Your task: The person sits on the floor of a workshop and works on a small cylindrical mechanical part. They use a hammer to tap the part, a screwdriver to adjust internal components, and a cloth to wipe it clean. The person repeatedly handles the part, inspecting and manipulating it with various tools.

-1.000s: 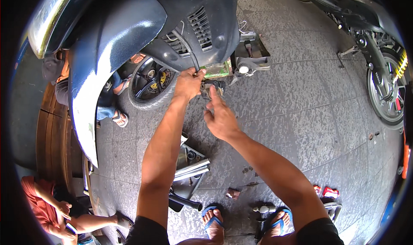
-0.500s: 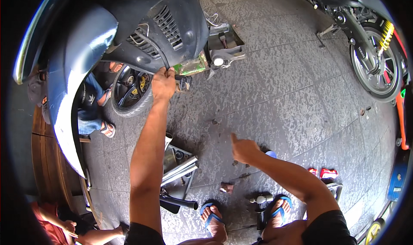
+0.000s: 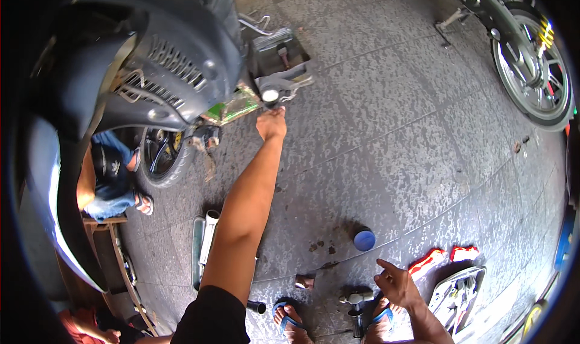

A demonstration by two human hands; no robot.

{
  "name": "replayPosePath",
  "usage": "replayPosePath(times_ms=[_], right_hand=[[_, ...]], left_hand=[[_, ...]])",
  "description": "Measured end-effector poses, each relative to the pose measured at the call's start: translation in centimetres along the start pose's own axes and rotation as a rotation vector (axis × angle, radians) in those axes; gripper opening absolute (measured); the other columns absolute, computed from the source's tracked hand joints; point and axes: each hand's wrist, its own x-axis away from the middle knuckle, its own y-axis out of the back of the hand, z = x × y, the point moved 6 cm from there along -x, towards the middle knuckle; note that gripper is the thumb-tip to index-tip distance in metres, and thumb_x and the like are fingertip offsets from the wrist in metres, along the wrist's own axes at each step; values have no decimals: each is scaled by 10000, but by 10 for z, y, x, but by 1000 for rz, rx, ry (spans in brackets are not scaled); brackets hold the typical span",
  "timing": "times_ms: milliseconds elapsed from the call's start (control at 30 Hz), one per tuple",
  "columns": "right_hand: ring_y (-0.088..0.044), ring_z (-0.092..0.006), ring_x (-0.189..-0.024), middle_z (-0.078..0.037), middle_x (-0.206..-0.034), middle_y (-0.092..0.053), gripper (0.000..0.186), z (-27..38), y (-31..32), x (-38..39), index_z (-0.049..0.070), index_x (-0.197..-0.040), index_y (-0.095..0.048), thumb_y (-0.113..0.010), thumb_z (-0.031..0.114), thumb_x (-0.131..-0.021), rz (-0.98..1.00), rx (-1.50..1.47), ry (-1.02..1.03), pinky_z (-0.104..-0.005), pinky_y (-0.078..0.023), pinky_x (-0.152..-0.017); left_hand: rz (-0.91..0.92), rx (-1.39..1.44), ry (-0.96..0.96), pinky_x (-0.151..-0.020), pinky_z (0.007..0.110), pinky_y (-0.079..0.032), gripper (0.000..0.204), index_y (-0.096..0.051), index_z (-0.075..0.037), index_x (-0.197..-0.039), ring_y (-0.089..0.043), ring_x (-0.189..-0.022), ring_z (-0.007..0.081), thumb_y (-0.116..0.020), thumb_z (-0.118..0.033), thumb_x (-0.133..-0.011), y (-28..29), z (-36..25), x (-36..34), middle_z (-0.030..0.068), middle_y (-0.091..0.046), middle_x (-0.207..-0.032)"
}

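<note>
left hand (image 3: 272, 125) reaches to the black tray (image 3: 264, 63) beside the scooter (image 3: 202, 32) (its grip is hidden; i cannot tell); right hand (image 3: 399, 285), loose and empty, extends 1 finger. reaching seems in hand, calling for careful placement.

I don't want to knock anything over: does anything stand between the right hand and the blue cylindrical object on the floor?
Nothing visible does. The blue cylindrical object stands ahead and left of the right hand; the hammer lies left of the hand, outside that gap.
</note>
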Motion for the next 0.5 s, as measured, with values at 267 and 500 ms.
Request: replayPosePath(times_ms=[267,500], right_hand=[[-639,-163,-635,-122,-707,-654,527,10,33,-18,-64,-1337,-503,-664,152,-884,-46,-28,31,-314,-494,-614],[-659,-299,-652,-171,-700,-624,531,90,27,-148,-41,-1354,-486,-611,205,-901,-104,16,330,-394,-499,-640]], left_hand=[[-110,318,327,-594,377,-477,404,-663,47,-927,-618,-705,254,-660,-348,-839,-39,43,-35,127,-650,-858],[38,399,476,-403,315,-353,252,-605,16,-816,-453,-465,171,-616,-234,-791,38,53,113,59,-511,-651]])
